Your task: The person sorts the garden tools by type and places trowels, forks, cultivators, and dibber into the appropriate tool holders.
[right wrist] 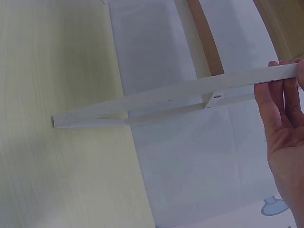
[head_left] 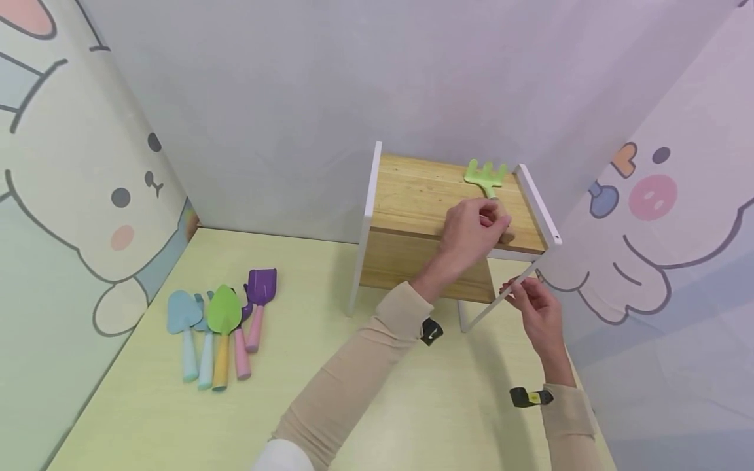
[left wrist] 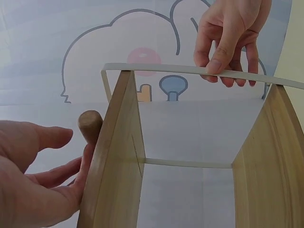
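Note:
A small green-headed hand rake [head_left: 485, 176] lies on the upper board of a two-tier wooden shelf [head_left: 424, 190] with white side frames. My left hand [head_left: 468, 232] is over its brown handle [left wrist: 90, 126]. In the left wrist view the thumb stands apart from that handle, while the fingers reach beside it along the board's edge. With thumb and fingers, my right hand [head_left: 537, 313] grips the white side frame [right wrist: 166, 92] on the shelf's right. The lower board [head_left: 400, 258] is partly hidden behind my left arm.
Several toy garden tools lie to the left on the pale table [head_left: 306, 392]: a blue trowel [head_left: 184, 314], a green trowel [head_left: 224, 311], a purple shovel [head_left: 262, 286] and others partly covered. Cartoon-printed cloth walls [head_left: 265, 118] enclose the back and sides.

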`<state>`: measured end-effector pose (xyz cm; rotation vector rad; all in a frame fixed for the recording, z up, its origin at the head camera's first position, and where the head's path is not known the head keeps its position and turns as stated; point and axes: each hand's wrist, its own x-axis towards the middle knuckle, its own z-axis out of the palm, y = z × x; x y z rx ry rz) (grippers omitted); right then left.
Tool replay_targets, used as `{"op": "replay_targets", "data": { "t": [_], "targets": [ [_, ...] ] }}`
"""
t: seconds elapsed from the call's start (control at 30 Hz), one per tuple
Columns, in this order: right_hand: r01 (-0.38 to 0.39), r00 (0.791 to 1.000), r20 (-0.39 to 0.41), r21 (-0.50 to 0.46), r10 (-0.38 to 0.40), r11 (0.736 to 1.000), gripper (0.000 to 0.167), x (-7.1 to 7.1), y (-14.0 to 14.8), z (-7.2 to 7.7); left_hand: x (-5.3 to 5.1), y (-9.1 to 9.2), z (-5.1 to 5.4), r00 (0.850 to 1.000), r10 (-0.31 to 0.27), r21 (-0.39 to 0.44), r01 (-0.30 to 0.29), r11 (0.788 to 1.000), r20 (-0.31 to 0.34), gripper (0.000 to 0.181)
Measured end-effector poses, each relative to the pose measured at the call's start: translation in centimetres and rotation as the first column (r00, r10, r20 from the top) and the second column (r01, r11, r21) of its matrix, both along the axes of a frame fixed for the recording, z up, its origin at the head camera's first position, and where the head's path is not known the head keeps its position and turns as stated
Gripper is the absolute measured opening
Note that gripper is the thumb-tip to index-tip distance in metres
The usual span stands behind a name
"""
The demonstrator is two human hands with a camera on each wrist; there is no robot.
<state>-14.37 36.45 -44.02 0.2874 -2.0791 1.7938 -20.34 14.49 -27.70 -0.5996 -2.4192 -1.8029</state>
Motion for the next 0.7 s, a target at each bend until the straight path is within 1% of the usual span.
{"op": "replay_targets", "data": {
  "t": [0.07,0.17,0.23,0.4,0.53,0.7],
  "targets": [
    [0.004,1.000,0.008,-0.007,-0.004,1.000,0.016,0.0,0.0,0.1,0.1,-0.2,0.0,1.000,-0.007,0.013,0.007,1.000,-0.002,0.023],
    [0.007,1.000,0.006,-0.015,-0.007,1.000,0.017,-0.4,0.6,-0.8,0.3,-0.5,0.1,1.000,-0.018,0.033,0.018,0.999,-0.011,0.020],
    [0.006,1.000,0.000,-0.015,-0.006,1.000,0.017,-0.5,0.7,-0.9,0.3,-0.8,0.0,0.999,-0.032,0.053,0.033,0.998,-0.021,0.019],
    [0.001,1.000,-0.011,-0.007,-0.001,1.000,0.017,-0.4,0.6,-0.9,0.6,-1.6,-0.1,0.998,-0.054,0.088,0.058,0.994,-0.042,0.019],
    [0.007,1.000,-0.011,-0.004,-0.007,1.000,0.017,-0.4,0.6,-0.9,1.0,-2.3,-0.1,0.997,-0.066,0.096,0.071,0.993,-0.050,0.019],
    [0.016,1.000,-0.007,-0.010,-0.016,1.000,0.017,-0.3,0.6,-1.0,1.4,-3.0,-0.3,0.997,-0.065,0.107,0.070,0.992,-0.049,0.023]
  ]
}}
